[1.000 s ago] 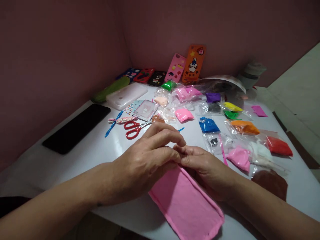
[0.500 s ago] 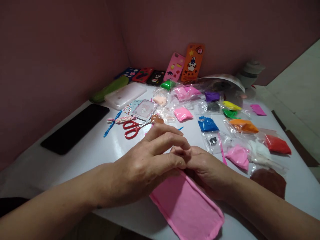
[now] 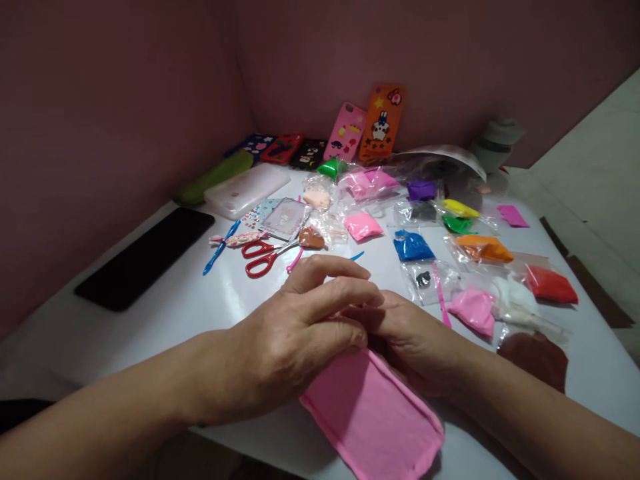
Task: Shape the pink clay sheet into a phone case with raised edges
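Note:
A pink clay-covered case (image 3: 375,413) with a raised rim lies tilted at the table's front edge, its far end hidden under my hands. My left hand (image 3: 300,333) is over that far end from the left, fingers bent and pressing at its edge. From the right, my right hand (image 3: 410,333) grips the same end, its fingertips mostly covered by my left hand. Beyond them are red-handled scissors (image 3: 260,259) and a packet of pink clay (image 3: 363,227).
A black phone (image 3: 145,257) lies at the left. Several clay packets, such as the blue one (image 3: 414,246) and the red one (image 3: 551,285), cover the right side. An orange case (image 3: 383,123) leans on the wall, and a bottle (image 3: 497,143) stands at the back right.
My left thumb and fingers have shifted slightly along the far end of the pink case. The whole view has moved a little, with the background items now slightly further left.

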{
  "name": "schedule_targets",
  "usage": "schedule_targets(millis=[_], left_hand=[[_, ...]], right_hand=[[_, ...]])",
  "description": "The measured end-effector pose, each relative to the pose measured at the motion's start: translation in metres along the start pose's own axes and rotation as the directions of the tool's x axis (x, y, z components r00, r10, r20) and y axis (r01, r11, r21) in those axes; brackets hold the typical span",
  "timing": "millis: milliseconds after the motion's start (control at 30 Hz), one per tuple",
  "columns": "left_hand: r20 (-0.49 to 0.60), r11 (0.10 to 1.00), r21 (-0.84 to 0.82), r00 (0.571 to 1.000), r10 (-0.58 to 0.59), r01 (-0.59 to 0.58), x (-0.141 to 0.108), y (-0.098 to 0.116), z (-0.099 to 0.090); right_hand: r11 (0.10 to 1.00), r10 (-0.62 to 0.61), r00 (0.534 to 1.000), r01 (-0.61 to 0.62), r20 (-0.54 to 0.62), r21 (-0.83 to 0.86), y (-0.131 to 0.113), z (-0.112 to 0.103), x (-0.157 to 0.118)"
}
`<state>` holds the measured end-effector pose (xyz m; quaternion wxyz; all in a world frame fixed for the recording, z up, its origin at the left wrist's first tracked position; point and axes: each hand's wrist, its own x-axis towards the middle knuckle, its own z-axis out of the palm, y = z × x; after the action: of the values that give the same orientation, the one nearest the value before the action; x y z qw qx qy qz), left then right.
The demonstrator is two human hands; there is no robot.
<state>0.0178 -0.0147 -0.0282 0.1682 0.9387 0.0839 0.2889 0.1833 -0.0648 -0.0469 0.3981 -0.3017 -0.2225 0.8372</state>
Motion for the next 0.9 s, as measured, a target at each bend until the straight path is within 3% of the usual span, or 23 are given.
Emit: schedule_targets(millis=[200,367,500,900], left_hand=[[0.003,0.996,0.081,1.0,0.022,-0.022,0.001,0.0009,-0.0059],[0.02,0.998,0.063,1.0,-0.017,0.015,-0.0016,-0.0009,-0.0035],[0.028,0.997,0.075,0.999,0.023,-0.025,-0.0008,0.0009,-0.0031],[0.061,1.0,0.01,0.998,-0.013,0.013,0.0038,0.0052,-0.0006]], right_hand=[[0.998,-0.025,0.999,0.028,0.046,-0.061,0.0005,-0.0018,-0.0012],[0.998,-0.034,0.999,0.034,0.005,-0.044,0.001,-0.0016,-0.0009],[1.0,-0.027,0.999,0.027,0.027,0.002,0.0002,0.0002,0.0008],[0.999,0.02,0.999,-0.022,0.04,0.047,0.0022,-0.0026,0.0029]])
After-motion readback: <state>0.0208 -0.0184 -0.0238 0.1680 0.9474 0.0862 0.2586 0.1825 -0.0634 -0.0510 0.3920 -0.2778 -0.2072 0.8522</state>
